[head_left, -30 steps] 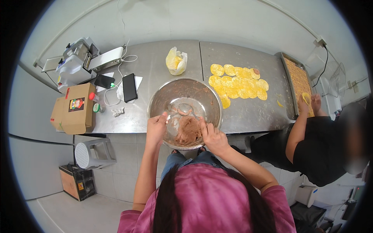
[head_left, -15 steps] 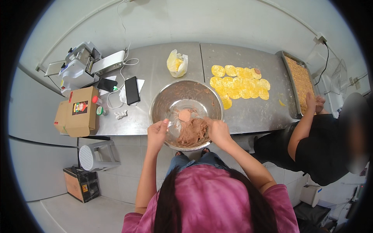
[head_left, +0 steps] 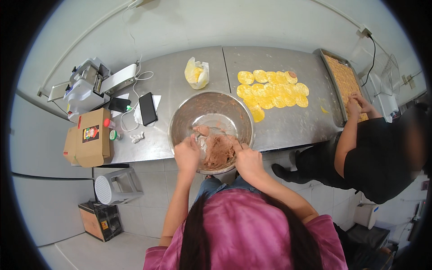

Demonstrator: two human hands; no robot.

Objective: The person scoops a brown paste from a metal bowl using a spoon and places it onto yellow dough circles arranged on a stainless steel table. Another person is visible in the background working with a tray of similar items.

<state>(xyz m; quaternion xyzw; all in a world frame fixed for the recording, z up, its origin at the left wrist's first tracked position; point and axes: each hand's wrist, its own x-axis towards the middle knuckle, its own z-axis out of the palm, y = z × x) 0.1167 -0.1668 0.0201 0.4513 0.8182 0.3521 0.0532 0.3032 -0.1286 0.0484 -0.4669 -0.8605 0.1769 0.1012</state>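
Note:
A large steel mixing bowl [head_left: 176, 118] stands at the table's front edge, with a mass of brown, minced-looking paste [head_left: 219, 152] in its near half. My left hand [head_left: 187, 154] is closed over the bowl's left side. Just past its fingers is a small lump of the paste [head_left: 202, 130], on a tool whose shape I cannot make out. My right hand [head_left: 249, 161] is closed at the bowl's right side, around a thin metal utensil [head_left: 243, 146] that slants into the bowl. Its working end is blurred against the paste.
Overlapping yellow round wrappers [head_left: 272, 91] lie to the right, one bearing a dab of paste [head_left: 292, 74]. Behind the bowl stands a plastic bag [head_left: 196, 74]. A phone [head_left: 147, 109], cardboard box [head_left: 95, 140] and machine [head_left: 87, 85] are left. A co-worker's hands [head_left: 357, 105] work beside a filled tray [head_left: 338, 81].
The flat, round portion of paste over the bowl has moved left and now shows as a lump by my left hand. My left hand has turned and shifted nearer; the view has shifted slightly.

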